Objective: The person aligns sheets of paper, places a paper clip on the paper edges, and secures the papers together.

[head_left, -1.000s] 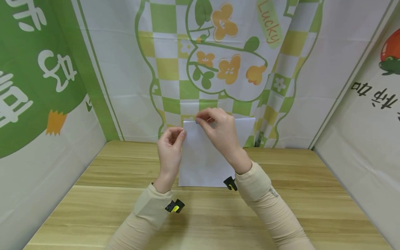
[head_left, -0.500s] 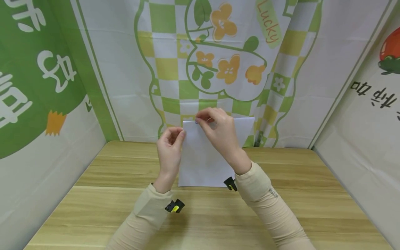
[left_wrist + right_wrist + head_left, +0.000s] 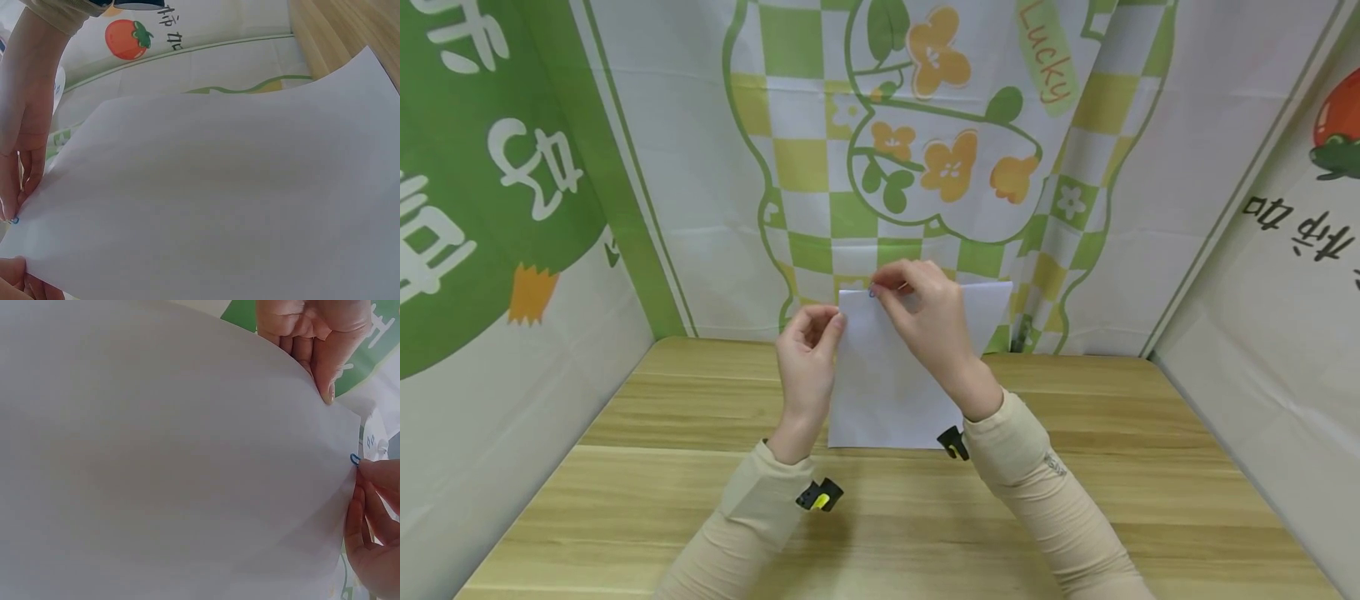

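A white sheet of paper [image 3: 883, 387] stands upright over the table, its lower edge close to the wood. My left hand [image 3: 807, 362] pinches its left edge near the top corner between thumb and fingers. At the top edge, just right of that corner, my right hand [image 3: 931, 321] pinches a small blue paper clip [image 3: 355, 459]. The clip's looped end lies over the face of the paper in the right wrist view, and the fingertips cover the rest. Seen from the left wrist, the sheet bows gently and fills most of the view.
The wooden table [image 3: 685, 517] spreads beneath both forearms. Behind it hangs a green and white checked curtain [image 3: 805, 167] with orange flowers, close to the paper's top. Printed cloth walls [image 3: 1262, 292] enclose the left and right sides.
Both hands and the paper hold almost the same place. A little more of the blue paper clip shows at the right fingertips.
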Tool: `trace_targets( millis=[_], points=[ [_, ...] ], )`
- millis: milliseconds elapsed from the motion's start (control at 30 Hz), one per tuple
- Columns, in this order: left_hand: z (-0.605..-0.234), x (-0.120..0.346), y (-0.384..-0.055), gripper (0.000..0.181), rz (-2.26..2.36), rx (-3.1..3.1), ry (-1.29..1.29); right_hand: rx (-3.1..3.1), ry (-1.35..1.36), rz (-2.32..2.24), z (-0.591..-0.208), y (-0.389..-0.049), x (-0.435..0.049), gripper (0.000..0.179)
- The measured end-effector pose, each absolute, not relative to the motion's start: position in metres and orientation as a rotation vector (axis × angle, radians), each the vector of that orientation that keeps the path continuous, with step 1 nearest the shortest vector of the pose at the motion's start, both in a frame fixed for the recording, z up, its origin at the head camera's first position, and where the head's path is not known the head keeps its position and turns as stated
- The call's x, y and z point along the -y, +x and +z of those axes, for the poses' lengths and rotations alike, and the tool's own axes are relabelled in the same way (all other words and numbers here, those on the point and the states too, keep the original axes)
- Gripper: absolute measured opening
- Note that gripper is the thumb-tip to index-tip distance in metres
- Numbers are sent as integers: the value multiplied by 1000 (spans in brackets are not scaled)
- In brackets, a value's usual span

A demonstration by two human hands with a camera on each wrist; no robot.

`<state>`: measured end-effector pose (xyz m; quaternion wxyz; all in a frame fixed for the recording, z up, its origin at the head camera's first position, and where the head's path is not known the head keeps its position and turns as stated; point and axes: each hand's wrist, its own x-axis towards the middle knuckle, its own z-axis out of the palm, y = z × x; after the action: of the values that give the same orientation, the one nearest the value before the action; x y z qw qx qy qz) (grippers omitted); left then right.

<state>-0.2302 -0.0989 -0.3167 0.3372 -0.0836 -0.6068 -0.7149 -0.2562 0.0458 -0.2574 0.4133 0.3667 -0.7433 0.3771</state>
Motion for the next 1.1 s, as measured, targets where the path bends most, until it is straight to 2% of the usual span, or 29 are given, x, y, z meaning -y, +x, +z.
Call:
trace_targets(
  millis=[433,1100],
  points=[
    [-318,100,-230,18,-1855,1608,-232,1876,911,906,-258,-256,-46,3],
    [-316,98,-229,18,-1881,1589,-219,1853,900,896,-260,-255,-45,5]
  ],
)
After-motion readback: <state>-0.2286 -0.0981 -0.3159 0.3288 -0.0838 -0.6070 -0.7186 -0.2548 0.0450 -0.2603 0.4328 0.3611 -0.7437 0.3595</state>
